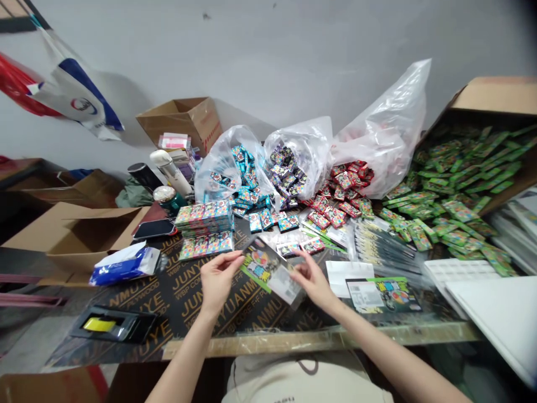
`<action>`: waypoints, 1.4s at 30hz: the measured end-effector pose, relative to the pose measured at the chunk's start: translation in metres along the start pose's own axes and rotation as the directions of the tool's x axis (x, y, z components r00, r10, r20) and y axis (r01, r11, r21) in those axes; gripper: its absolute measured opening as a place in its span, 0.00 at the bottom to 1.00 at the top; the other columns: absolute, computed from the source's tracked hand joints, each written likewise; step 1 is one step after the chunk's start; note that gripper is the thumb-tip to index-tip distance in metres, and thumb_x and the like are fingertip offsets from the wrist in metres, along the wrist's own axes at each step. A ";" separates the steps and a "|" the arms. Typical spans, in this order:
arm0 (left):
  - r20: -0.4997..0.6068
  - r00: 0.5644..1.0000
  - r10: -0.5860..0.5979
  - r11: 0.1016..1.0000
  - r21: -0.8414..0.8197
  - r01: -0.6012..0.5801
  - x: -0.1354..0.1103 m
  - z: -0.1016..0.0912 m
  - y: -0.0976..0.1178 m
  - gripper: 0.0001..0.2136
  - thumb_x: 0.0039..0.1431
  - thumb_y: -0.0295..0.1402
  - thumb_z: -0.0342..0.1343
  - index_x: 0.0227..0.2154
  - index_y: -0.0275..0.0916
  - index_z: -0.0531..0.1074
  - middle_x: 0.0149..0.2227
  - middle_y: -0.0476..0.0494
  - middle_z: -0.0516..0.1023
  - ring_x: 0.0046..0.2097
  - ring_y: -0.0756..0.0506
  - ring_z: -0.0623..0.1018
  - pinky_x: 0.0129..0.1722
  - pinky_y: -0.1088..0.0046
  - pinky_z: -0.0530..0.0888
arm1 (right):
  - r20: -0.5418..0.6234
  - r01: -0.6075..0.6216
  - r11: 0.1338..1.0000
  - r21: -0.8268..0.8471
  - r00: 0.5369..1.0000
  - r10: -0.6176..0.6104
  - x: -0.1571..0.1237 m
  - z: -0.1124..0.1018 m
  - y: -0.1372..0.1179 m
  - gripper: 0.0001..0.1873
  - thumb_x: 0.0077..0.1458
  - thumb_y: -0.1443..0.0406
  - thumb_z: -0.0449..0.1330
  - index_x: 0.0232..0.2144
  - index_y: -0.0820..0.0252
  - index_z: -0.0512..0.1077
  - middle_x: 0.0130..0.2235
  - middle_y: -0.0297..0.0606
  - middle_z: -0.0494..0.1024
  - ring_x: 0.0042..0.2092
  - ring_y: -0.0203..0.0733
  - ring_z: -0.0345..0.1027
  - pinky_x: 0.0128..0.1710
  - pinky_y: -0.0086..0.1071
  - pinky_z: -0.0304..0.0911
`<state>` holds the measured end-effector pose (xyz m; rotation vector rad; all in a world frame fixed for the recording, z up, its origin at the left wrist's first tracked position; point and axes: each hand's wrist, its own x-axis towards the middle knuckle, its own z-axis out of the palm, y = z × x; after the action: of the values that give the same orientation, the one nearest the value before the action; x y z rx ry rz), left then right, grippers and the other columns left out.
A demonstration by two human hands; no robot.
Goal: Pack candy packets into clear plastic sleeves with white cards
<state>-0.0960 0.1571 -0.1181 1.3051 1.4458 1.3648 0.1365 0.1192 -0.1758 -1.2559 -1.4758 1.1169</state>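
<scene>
My left hand and my right hand together hold a clear plastic packet with a green printed card in it, tilted above the dark plywood table. The left fingers pinch its upper left corner, and the right fingers grip its right side. Just beyond it lie small coloured packets and a stack of filled packets. A similar green-card packet lies flat to the right.
Clear bags of blue, purple and red packets stand at the back. A tipped carton spills green packets at right. Open cartons, a tissue pack, a phone and bottles sit left.
</scene>
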 end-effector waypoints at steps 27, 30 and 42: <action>0.559 0.769 -0.310 0.863 -0.173 0.474 -0.017 0.076 -0.022 0.24 0.44 0.42 0.60 0.43 0.32 0.69 0.35 0.38 0.77 0.36 0.44 0.76 0.38 0.66 0.71 | 0.176 0.409 0.833 -0.372 0.913 -0.369 0.020 -0.024 -0.026 0.46 0.39 0.66 0.60 0.59 0.56 0.43 0.56 0.42 0.58 0.55 0.48 0.53 0.54 0.41 0.50; 0.589 0.805 -0.070 0.994 0.113 0.004 -0.015 0.061 -0.032 0.38 0.36 0.45 0.64 0.53 0.37 0.61 0.50 0.34 0.69 0.52 0.37 0.67 0.53 0.55 0.60 | 0.113 0.379 0.781 -0.496 0.920 -0.375 0.019 -0.041 -0.011 0.43 0.38 0.65 0.61 0.57 0.56 0.49 0.54 0.42 0.60 0.54 0.51 0.53 0.54 0.44 0.49; 0.714 0.692 0.110 0.718 0.424 -0.551 -0.024 0.041 -0.059 0.47 0.38 0.31 0.59 0.61 0.42 0.38 0.52 0.40 0.63 0.54 0.40 0.62 0.58 0.55 0.48 | 0.337 0.378 0.760 -0.529 0.915 -0.220 0.014 -0.048 0.007 0.46 0.38 0.64 0.63 0.58 0.55 0.48 0.53 0.43 0.63 0.54 0.52 0.54 0.53 0.47 0.45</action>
<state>-0.0623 0.1475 -0.1851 2.3157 1.1792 0.4737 0.1835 0.1384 -0.1713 -1.2274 -2.2534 0.6267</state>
